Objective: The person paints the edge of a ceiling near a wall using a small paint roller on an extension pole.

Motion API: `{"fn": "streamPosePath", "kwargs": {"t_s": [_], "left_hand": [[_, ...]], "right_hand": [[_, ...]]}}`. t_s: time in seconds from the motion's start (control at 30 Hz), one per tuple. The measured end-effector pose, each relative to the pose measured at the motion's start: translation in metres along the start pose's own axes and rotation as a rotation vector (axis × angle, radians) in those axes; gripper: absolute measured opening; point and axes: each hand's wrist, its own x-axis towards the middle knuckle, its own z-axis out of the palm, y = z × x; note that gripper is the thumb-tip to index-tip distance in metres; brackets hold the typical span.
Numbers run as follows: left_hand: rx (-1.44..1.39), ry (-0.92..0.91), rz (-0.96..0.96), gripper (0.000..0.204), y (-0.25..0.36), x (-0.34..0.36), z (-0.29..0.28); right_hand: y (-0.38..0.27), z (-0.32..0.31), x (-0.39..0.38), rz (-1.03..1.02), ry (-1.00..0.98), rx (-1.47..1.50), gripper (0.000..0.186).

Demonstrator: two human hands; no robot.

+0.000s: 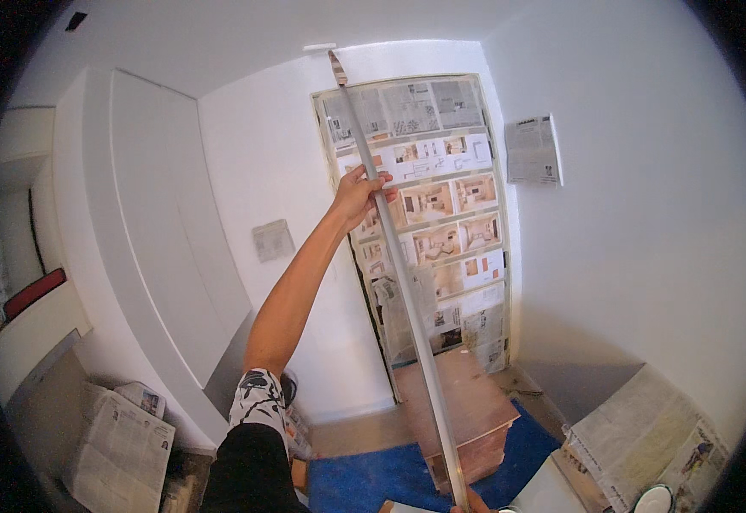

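A long grey pole [407,282] runs up from the lower edge towards the top of the far white wall. At its upper end is a brown-and-light handle-like piece [337,68]. Just beyond that, a narrow white bar [320,47], perhaps a paint roller, lies near the line where wall meets ceiling; how it joins the pole is unclear. With my arm stretched out, my left hand [360,195] wraps the pole about two thirds of the way up. Only part of my right hand [473,503] shows, closed at the pole's lower end.
Newspaper and printed sheets cover a door [441,214] in the far wall. In front stands a brown wooden box [458,402] on a blue floor sheet [356,479]. Newspaper [638,436] covers things at lower right, near an open tin [653,500]. More newspaper [125,453] lies lower left.
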Motion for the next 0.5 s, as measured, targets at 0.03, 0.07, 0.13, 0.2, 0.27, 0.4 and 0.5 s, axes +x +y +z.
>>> {"fn": "streamPosePath", "kwargs": {"t_s": [0.03,0.07,0.13,0.2,0.27,0.4,0.5], "left_hand": [[-0.019,-0.006,-0.002,0.041,-0.004,-0.001,-0.005],[-0.04,-0.012,-0.005,0.04,-0.009,-0.002,-0.011],[-0.037,-0.015,0.002,0.04,-0.012,0.0,-0.021],[-0.026,-0.014,0.008,0.039,-0.012,0.0,-0.032],[-0.005,-0.008,0.012,0.039,-0.011,-0.004,-0.044],[0.014,0.048,0.006,0.04,-0.022,0.012,-0.069],[0.013,0.048,0.008,0.041,-0.027,0.021,-0.079]], "right_hand": [[0.005,0.004,0.002,0.023,-0.014,-0.03,0.035],[0.012,0.008,0.005,0.047,-0.026,-0.06,0.035],[0.017,0.017,0.011,0.054,-0.035,-0.095,0.036],[0.018,0.026,0.019,0.028,-0.037,-0.11,0.037],[0.013,0.034,0.028,0.001,-0.037,-0.108,0.039],[0.01,0.047,0.042,-0.102,-0.023,-0.031,0.041],[0.016,0.054,0.05,-0.116,-0.014,-0.077,0.041]]}}
